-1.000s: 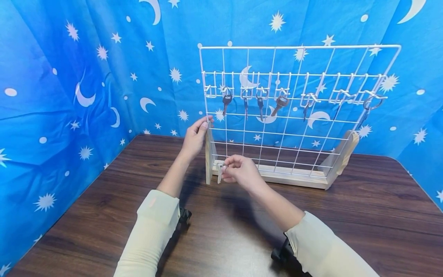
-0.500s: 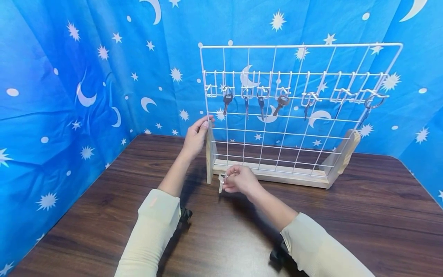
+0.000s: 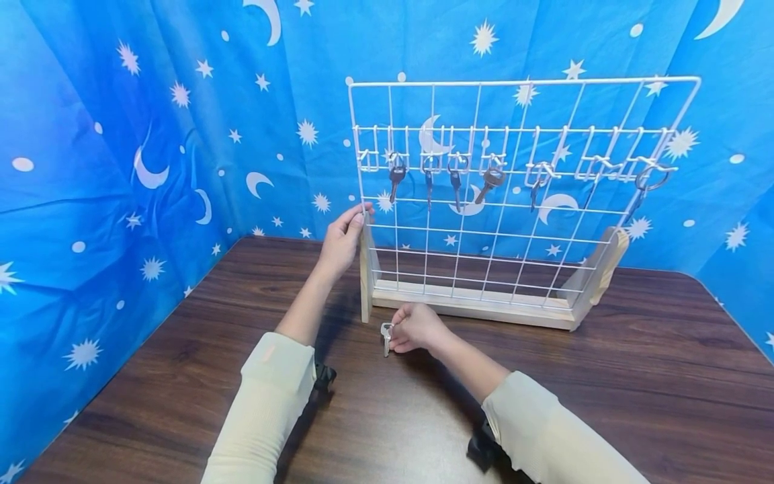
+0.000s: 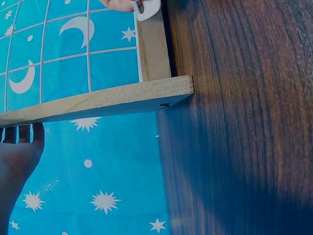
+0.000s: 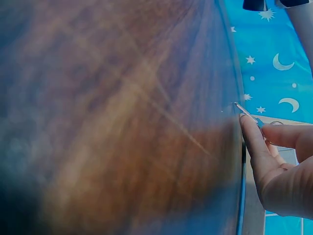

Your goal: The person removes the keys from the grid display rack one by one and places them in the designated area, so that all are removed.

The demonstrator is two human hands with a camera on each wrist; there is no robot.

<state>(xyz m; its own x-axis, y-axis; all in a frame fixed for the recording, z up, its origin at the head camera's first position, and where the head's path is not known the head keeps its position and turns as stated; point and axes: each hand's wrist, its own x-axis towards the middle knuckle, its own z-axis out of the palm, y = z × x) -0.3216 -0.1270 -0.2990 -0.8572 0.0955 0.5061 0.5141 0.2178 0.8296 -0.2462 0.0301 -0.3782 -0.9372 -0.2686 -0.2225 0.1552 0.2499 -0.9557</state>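
My right hand (image 3: 418,329) pinches a silver key (image 3: 386,339) by its ring, just above the table in front of the rack's base. The same key (image 5: 244,111) shows edge-on at the fingertips in the right wrist view. My left hand (image 3: 340,245) grips the wooden left upright (image 3: 365,275) of a white wire grid rack (image 3: 496,234), thumb in front. In the left wrist view, that hand's fingers (image 4: 38,134) lie against the outer side of the wood. Several keys hang from hooks along the grid, among them a dark key (image 3: 396,180) and a brownish key (image 3: 491,181).
A hook (image 3: 365,160) at the grid's far left bears no key. The rack's wooden base (image 3: 484,311) stands on a dark wood-grain table (image 3: 199,376). A blue cloth (image 3: 290,60) with stars and moons hangs behind and to the left.
My right hand has moved down and toward me with the key, away from the rack's lower left corner. The left hand stays on the upright, and the hanging keys keep their places.
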